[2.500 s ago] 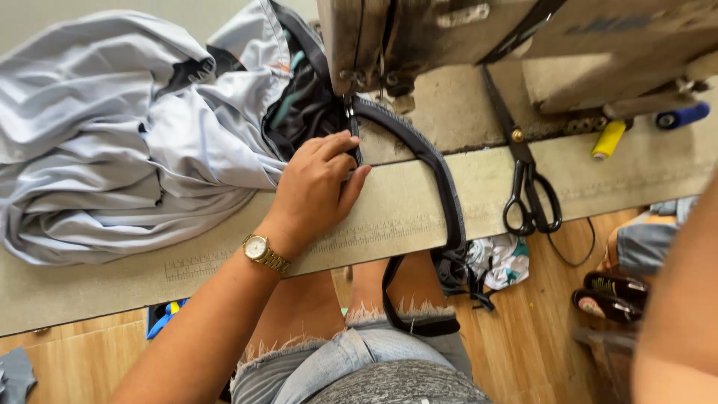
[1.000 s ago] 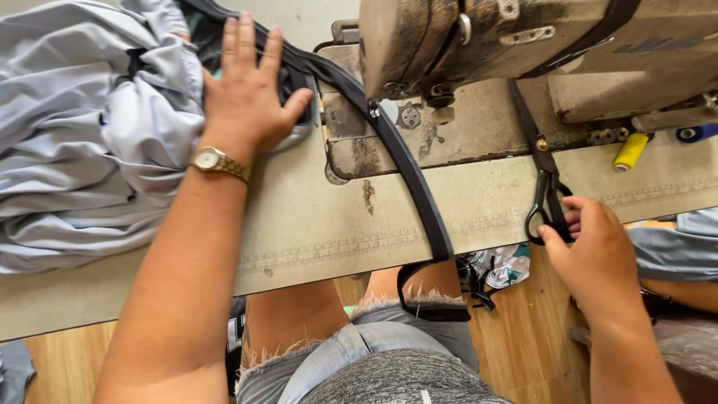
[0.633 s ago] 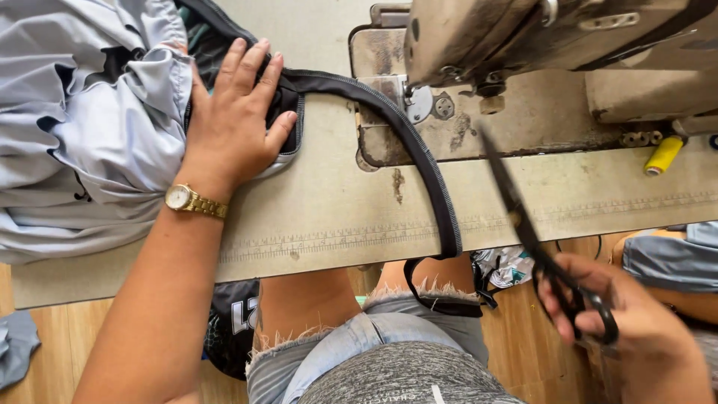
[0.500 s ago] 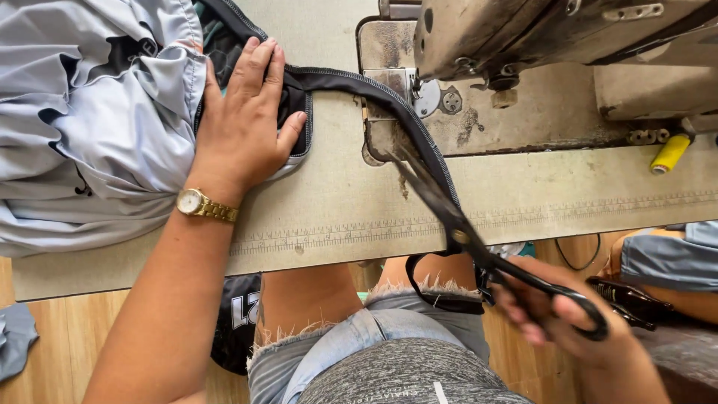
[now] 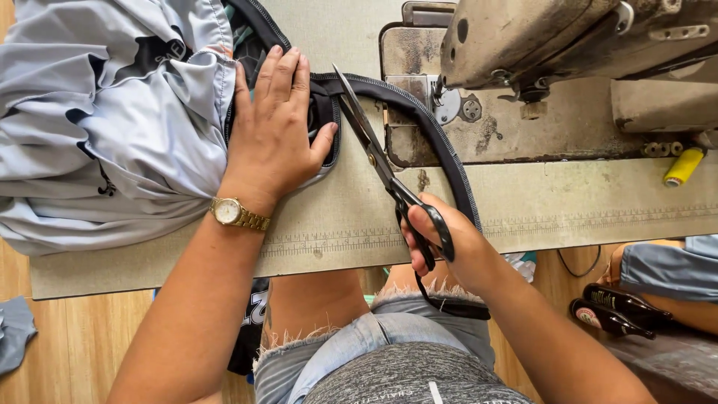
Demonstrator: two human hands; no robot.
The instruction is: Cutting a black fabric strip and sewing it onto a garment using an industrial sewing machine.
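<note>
1. Gripping the black scissors by their handles, the right hand has its fingers closed through the loops; the blades point up and away toward the black strap, tips lying at its upper run.
2. Flat and spread, the left hand presses down on the dark fabric edge where the strap meets the grey garment; its fingers are apart and clamp nothing. A gold wristwatch sits on that wrist.
3. From the hand, the strap curves right across the sewing table, passes in front of the sewing machine, then drops over the table's near edge toward the lap.
4. Bunched on the table's left side lies the grey garment.
5. At the far right, a yellow thread spool rests on the table.
</note>
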